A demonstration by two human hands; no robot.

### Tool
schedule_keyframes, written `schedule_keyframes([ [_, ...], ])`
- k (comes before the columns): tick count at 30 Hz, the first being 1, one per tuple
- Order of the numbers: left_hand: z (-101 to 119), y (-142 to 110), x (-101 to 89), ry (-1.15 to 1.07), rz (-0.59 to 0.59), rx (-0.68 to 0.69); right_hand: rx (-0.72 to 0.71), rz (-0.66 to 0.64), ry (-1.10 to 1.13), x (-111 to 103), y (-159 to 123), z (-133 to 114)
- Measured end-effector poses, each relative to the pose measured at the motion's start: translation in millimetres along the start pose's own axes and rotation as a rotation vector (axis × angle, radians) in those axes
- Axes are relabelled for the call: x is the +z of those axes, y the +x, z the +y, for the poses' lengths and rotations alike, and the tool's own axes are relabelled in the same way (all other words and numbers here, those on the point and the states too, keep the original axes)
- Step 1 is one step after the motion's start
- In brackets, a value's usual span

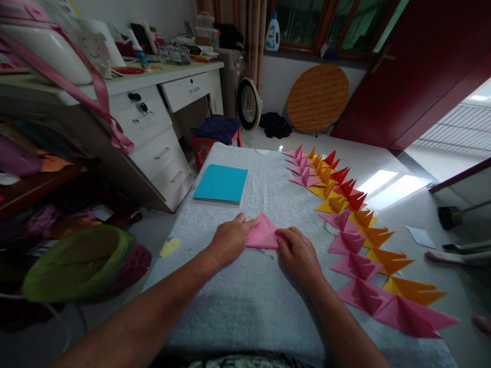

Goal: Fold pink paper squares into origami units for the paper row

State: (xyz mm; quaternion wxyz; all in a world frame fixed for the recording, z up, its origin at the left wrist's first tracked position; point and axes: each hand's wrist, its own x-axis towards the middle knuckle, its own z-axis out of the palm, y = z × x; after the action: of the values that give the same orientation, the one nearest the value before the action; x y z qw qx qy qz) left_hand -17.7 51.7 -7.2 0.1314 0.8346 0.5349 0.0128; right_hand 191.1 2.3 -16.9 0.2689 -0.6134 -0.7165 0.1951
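A folded piece of pink origami paper lies on the cloth-covered table in front of me, its peak pointing away. My left hand holds its left side, the index finger stretched onto the paper and the other fingers curled. At the right corner, my right hand pinches the paper between thumb and fingers. Beyond my left hand rests a stack of square paper with a blue sheet on top. Rows of folded paper cranes in pink, yellow, orange and red stand along the table's right side.
A bin with a green liner stands on the floor at left, below a white desk with drawers. A stool is at the table's far left corner. A round wooden board leans against the back wall.
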Motion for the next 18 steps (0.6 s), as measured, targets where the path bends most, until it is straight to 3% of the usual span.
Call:
schedule_keyframes([
  [18,0.3,-0.2,0.1,0.017,-0.01,0.001,-0.017,0.013,0.006,0.6,0.6,1.0],
])
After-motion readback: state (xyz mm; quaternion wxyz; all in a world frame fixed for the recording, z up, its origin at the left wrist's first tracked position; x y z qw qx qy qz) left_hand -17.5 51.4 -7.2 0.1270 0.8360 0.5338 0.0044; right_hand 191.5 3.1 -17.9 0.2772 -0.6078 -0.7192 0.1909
